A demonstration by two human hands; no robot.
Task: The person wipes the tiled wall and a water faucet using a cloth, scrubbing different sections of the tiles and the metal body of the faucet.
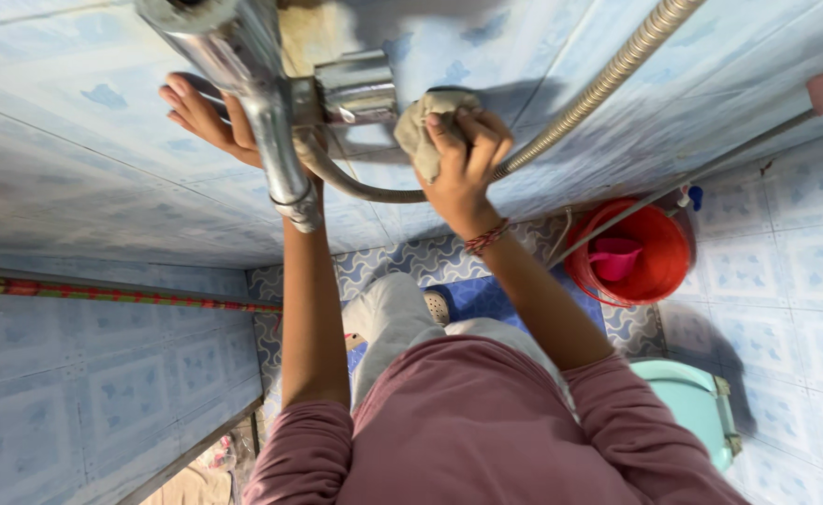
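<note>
Blue patterned wall tiles [75, 168] take your flat, open left hand [208, 117], braced behind the chrome shower pipe [257, 103]. Your right hand [463, 159] grips a bunched beige cloth [421, 126] against the chrome mixer valve [355, 89]; wiping looks underway, its extent unclear.

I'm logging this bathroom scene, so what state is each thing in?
Left hand: open, flat on the tiled wall.
Right hand: gripping the cloth.
Cloth: bunched, pressed against the chrome mixer.
Red bucket: upright, pink scoop inside.
</note>
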